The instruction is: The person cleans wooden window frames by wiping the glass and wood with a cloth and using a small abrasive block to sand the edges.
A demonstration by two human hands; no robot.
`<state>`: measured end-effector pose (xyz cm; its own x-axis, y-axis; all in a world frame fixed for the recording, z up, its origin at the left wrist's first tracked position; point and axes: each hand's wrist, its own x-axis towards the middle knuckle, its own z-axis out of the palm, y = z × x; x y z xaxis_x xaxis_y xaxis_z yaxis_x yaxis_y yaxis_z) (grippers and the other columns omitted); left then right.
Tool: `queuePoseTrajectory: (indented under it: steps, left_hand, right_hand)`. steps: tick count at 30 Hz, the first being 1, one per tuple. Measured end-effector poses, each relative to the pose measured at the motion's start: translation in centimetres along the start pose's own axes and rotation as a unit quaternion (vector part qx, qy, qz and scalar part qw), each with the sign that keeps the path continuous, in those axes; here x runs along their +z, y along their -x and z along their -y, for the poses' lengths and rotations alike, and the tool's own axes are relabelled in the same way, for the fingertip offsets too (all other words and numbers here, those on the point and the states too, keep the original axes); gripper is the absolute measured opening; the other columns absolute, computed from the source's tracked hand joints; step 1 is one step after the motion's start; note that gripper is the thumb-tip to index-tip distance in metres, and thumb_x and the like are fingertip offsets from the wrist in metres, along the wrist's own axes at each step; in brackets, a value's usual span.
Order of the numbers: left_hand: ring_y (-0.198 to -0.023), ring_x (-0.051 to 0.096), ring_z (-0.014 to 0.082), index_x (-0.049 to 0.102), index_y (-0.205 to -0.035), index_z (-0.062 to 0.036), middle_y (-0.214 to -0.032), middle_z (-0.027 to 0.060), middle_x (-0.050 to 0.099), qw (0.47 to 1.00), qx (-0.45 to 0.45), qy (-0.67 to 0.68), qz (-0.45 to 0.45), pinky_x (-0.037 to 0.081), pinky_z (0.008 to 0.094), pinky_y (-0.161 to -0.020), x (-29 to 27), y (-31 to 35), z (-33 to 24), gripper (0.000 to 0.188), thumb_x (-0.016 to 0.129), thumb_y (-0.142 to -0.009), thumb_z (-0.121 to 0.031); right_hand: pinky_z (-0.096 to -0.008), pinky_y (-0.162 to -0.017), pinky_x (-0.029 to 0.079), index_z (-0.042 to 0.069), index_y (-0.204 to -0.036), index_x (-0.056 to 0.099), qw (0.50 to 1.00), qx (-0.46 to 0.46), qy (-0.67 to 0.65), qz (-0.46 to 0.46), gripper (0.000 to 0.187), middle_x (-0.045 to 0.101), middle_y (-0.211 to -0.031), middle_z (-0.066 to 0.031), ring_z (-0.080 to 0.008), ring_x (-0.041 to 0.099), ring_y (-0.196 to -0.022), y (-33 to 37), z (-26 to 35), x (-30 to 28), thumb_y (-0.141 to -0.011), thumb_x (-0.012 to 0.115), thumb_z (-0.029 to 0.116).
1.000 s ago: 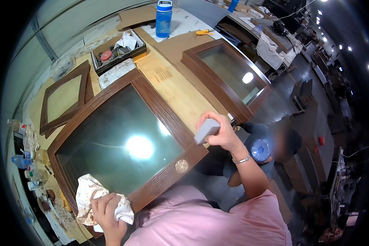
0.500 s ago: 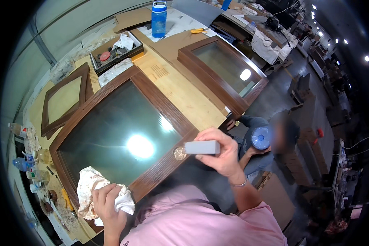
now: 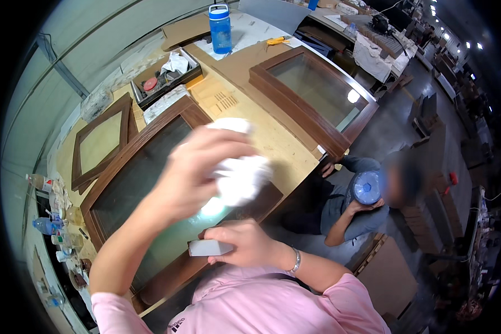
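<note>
My left hand (image 3: 192, 172), blurred by motion, grips a crumpled white cloth (image 3: 242, 181) above the right part of a large brown wood-framed glass panel (image 3: 133, 209). Lower and closer to my body, my right hand (image 3: 250, 245) is closed around a small grey rectangular block (image 3: 209, 248), over the near frame rail. Both hands and the left forearm hide much of the glass and the panel's right corner. A bright lamp reflection shows on the glass between the hands.
Smaller framed panels lie at the left (image 3: 80, 181) and far right (image 3: 339, 131) of the worktable. Behind stand a tray of odds and ends (image 3: 167, 86) and a blue water bottle (image 3: 220, 33). Bottles line the left edge. A co-worker (image 3: 342, 211) crouches right, holding a blue round container.
My left hand has swung up and right with the cloth, from the panel's near left edge to its right side. The right hand has drawn left and toward me with the block.
</note>
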<state>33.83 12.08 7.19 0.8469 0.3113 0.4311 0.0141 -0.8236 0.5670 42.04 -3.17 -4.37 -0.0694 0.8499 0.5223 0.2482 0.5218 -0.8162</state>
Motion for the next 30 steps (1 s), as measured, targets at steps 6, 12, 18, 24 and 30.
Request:
queuePoseTrajectory:
  steps: [6,12,18,24,30]
  left_hand:
    - [-0.098,0.064,0.0294,0.071,-0.109,-0.0131,-0.103,0.0056,0.068,0.958,0.088,-0.083,0.26,0.053,0.0425,-0.084,9.6,-3.1,5.5,0.038,0.071,-0.072,-0.017]
    - [-0.096,0.067,0.0332,0.07,-0.112,-0.0089,-0.105,0.0121,0.068,0.977,-0.048,-0.202,0.05,0.056,0.0421,-0.076,3.9,-5.2,11.4,0.045,0.071,-0.067,-0.005]
    - [-0.124,0.058,0.0292,0.057,-0.137,-0.0183,-0.132,0.0061,0.064,0.972,0.044,-0.131,0.192,0.041,0.0538,-0.108,3.2,-0.9,9.4,0.069,0.073,-0.07,-0.01]
    - [-0.111,0.066,0.0337,0.061,-0.132,-0.0029,-0.12,0.0205,0.069,0.908,-0.397,-0.131,-0.028,0.047,0.0377,-0.1,-4.8,-2.3,23.2,0.049,0.058,-0.083,0.003]
    - [-0.132,0.052,0.0343,0.059,-0.137,-0.0082,-0.138,0.0194,0.059,0.964,-0.198,-0.178,0.009,0.034,0.0408,-0.116,-1.2,0.2,18.6,0.065,0.055,-0.075,0.011]
  right_hand:
    - [-0.0374,-0.068,0.058,0.009,-0.112,0.066,0.999,0.013,0.007,0.035,0.044,0.073,-0.095,-0.011,-0.0292,0.071,-0.08,0.1,0.5,-0.5,-0.074,0.086,0.024]
    - [-0.0382,-0.068,0.056,0.007,-0.115,0.065,0.998,0.033,-0.041,0.032,0.045,0.072,-0.098,-0.0122,-0.031,0.071,-0.08,0.0,-0.2,-0.6,-0.078,0.084,0.025]
    - [-0.0452,-0.068,0.053,0.004,-0.115,0.057,0.996,0.042,-0.083,0.015,0.047,0.068,-0.09,-0.0139,-0.036,0.067,-0.083,0.0,0.1,-0.9,-0.077,0.081,0.016]
    - [-0.0428,-0.074,0.055,0.002,-0.118,0.057,0.994,0.043,-0.085,0.045,0.049,0.07,-0.098,-0.0151,-0.0355,0.068,-0.087,0.1,0.2,-0.4,-0.078,0.081,0.017]
    - [-0.042,-0.076,0.056,0.001,-0.117,0.058,0.993,0.058,-0.088,0.055,0.047,0.07,-0.103,-0.0158,-0.0353,0.069,-0.091,0.0,-0.3,-1.2,-0.08,0.081,0.017]
